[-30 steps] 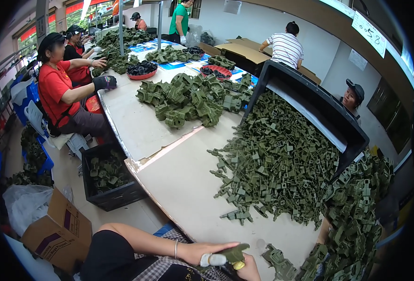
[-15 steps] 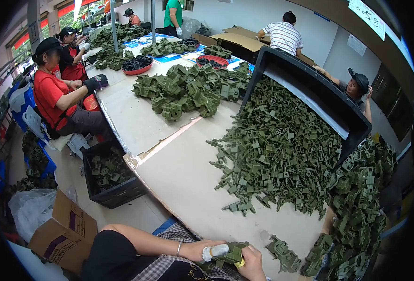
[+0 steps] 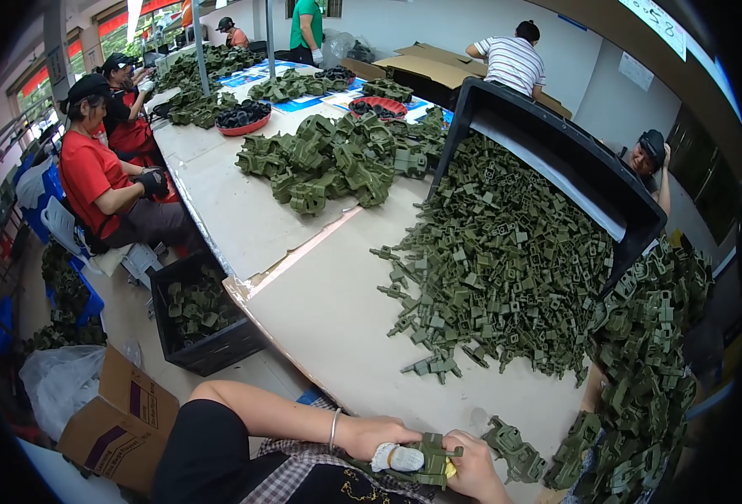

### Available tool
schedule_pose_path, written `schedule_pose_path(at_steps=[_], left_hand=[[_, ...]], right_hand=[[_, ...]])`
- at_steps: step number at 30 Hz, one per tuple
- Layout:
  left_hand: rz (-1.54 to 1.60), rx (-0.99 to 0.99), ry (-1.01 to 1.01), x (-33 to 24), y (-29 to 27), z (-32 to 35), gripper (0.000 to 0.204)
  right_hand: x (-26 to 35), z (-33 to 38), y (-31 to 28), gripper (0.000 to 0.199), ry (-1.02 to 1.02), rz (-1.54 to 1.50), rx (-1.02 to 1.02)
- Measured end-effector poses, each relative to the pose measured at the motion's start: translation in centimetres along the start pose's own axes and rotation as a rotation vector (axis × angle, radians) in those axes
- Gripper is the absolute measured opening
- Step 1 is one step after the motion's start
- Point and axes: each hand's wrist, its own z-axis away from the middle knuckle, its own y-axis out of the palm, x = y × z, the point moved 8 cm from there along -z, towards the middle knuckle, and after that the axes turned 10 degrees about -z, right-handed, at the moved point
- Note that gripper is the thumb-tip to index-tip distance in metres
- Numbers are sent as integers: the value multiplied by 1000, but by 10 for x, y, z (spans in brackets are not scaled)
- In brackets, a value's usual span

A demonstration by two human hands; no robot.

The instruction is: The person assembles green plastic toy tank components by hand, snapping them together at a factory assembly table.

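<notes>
Both my hands are at the table's front edge, closed around one olive-green moulded plastic part point(image 3: 432, 456). My left hand point(image 3: 371, 440) grips its left side, with a white wrapping point(image 3: 398, 457) on the thumb. From the right, my right hand point(image 3: 478, 472) holds the other end; a small yellow covering point(image 3: 450, 468) shows at its fingers. Just right of that hand, a similar loose green part point(image 3: 513, 450) lies on the table. Beyond it, a large heap of smaller green pieces point(image 3: 505, 269) spills out of a tipped black crate point(image 3: 560, 143).
More large green parts point(image 3: 639, 378) are piled at the right, and another pile point(image 3: 329, 164) sits mid-table. Red trays point(image 3: 245, 122) hold black pieces. On the floor at left stand a black crate point(image 3: 211, 353) and an open cardboard box point(image 3: 127, 420). Several co-workers point(image 3: 102, 172) are around the table.
My hands have shifted slightly right, and the held part is turned to show more of its length. At left, the co-worker in red has lowered their gloved hands from the table edge toward their lap.
</notes>
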Motion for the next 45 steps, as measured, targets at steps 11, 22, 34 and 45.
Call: schedule_pose_path(at_steps=[11,22,34,45], left_hand=[[324,-101,-200,56,-31,1,39],[1201,-645,-349,95,-49,83,66],[1093,-684,-271,74,-60,50,58],[994,-732,-212,55,-39,13,49]], right_hand=[[-85,5,20,13,370,-261,-97],[-116,-40,-15,36,386,341,-390],[-8,-44,-10,32,-6,102,-374],[2,-26,14,34,-157,176,-112]])
